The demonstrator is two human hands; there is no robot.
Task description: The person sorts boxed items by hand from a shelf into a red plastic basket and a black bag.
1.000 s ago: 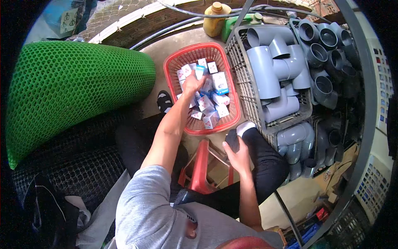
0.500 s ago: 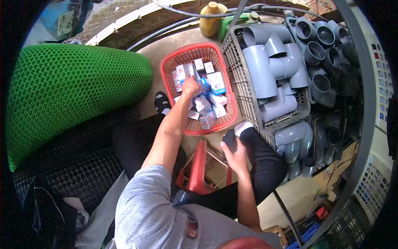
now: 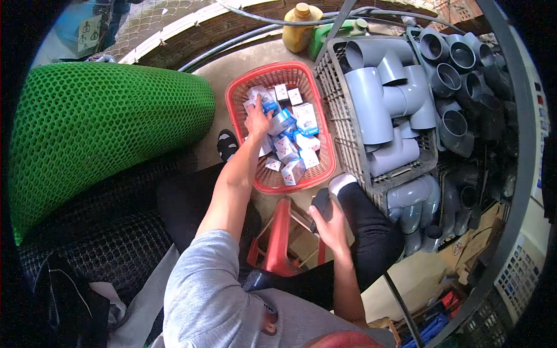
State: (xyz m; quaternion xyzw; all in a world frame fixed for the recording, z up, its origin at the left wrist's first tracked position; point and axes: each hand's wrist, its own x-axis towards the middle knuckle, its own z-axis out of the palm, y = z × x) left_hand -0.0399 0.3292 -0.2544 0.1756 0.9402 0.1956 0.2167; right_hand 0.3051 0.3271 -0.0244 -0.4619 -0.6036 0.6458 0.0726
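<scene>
My left hand [image 3: 257,120] reaches into a red plastic basket [image 3: 231,103], its fingers closed around a small white-and-blue cardboard box [image 3: 269,104] near the far left side. Several similar boxes with red marks lie jumbled about it, among them a larger white-and-blue box [image 3: 305,118]. Over my leg, nearer to me than the basket, my right hand [image 3: 333,225] grips a dark, blocky object [image 3: 321,203]; its kind cannot be made out. A red plastic stool [image 3: 279,235] stands between my legs, just below the basket.
Right of the basket stands a grey crate [image 3: 342,116] of grey pipe fittings [image 3: 371,107], with more dark fittings [image 3: 462,55] beyond. A green mesh roll [image 3: 116,122] lies at left. A yellow jug [image 3: 300,29] and a green can [image 3: 336,32] stand behind.
My left hand has shifted slightly left and away from me among the boxes; some there now lie differently. My right hand still holds the dark object.
</scene>
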